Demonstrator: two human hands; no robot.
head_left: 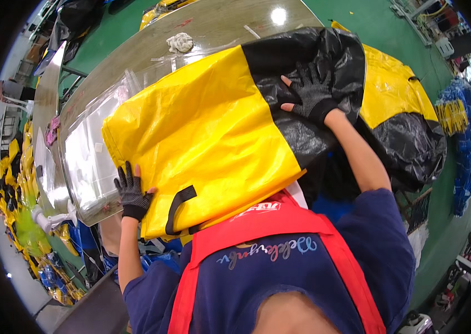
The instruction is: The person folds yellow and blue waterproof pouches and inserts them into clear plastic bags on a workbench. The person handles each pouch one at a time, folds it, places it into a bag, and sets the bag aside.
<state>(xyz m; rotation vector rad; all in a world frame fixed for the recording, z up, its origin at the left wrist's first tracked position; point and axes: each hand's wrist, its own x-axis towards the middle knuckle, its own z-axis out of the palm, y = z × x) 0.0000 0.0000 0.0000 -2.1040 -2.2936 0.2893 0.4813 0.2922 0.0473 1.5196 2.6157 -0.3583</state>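
Observation:
A large piece of glossy yellow and black coated fabric [207,128] lies across the table in front of me, its yellow part to the left and its wrinkled black part to the right. My left hand [133,192], in a grey fingerless-tipped glove, rests at the left edge of the yellow part with fingers stretched out. On the black part, my right hand [312,92] lies flat, gloved alike and with fingers spread. Neither hand grips anything. A black strap [179,209] curves up from the near yellow edge, right of my left hand.
The table [218,30] has a shiny top with clear plastic sheets [88,147] at its left and a crumpled white cloth [179,43] farther back. More yellow and black fabric [405,133] bulges at the right. Blue bundles [463,145] stand beyond it. A white fan [52,218] is at the left.

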